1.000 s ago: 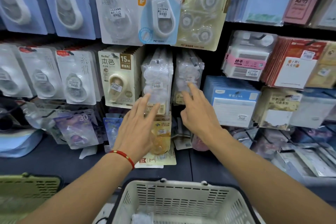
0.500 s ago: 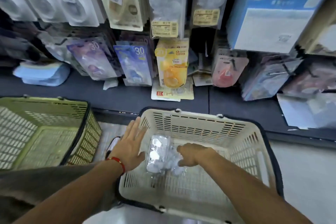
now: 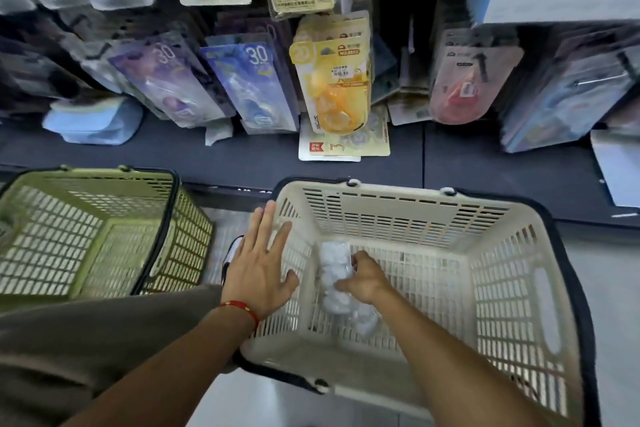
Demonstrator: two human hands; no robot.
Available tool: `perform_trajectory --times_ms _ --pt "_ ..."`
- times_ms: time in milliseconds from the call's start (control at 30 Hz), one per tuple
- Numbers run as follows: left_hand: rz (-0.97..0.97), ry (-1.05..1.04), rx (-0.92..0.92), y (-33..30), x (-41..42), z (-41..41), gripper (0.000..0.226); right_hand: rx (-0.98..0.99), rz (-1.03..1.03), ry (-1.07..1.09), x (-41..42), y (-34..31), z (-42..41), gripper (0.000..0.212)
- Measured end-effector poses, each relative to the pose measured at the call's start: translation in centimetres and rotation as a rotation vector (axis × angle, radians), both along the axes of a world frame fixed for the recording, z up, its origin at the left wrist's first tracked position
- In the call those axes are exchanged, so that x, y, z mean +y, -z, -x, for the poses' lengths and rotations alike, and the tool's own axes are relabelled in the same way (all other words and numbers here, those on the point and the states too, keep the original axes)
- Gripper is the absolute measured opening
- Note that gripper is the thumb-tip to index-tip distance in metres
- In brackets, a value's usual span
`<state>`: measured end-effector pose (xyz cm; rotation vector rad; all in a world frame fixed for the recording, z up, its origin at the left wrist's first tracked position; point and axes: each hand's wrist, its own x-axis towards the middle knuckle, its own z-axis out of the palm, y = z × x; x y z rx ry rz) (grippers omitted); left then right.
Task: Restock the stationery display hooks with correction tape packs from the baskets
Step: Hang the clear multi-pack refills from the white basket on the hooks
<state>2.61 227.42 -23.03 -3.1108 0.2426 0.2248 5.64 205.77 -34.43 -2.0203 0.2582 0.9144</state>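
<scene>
A cream plastic basket point(image 3: 512, 274) stands on the floor in front of the shelf. On its bottom lie clear packs of white correction tape point(image 3: 331, 270). My right hand point(image 3: 363, 279) is down inside the basket with its fingers closed on the top pack. My left hand point(image 3: 261, 267) rests flat and open on the basket's left rim, with a red string at the wrist. Above, correction tape packs hang on the display hooks: a yellow one point(image 3: 334, 80), a blue one point(image 3: 254, 87) and a purple one point(image 3: 169, 80).
A green basket point(image 3: 86, 236) stands to the left, nothing visible inside. The dark shelf ledge point(image 3: 242, 156) runs behind both baskets, with loose cards point(image 3: 343, 146) lying on it. A blue cloth bundle point(image 3: 93, 121) sits at the far left. A red pack point(image 3: 464, 90) hangs at right.
A second ago both hands were up at the hanging packs. The view has since dropped to the baskets; my right hand has reached into the cream basket and closed on a pack.
</scene>
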Motion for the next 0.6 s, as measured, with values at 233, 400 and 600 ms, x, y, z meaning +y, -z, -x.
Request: perform_trajectory --times_ms 233,400,600 --pt "-0.005 0.341 -0.017 -1.0 -0.3 -0.1 0.108 0.156 -0.464 0.098 -5.2 -9.3 -1.2 0.039" --pt "0.326 0.478 0.093 -4.9 -4.3 -1.9 0.099 0.212 -0.550 0.109 -7.3 -18.0 -2.6 0.049" --pt "1.099 0.063 0.305 -13.5 -8.0 -3.6 0.041 0.264 -0.706 0.210 -12.4 -27.0 -3.5 0.075"
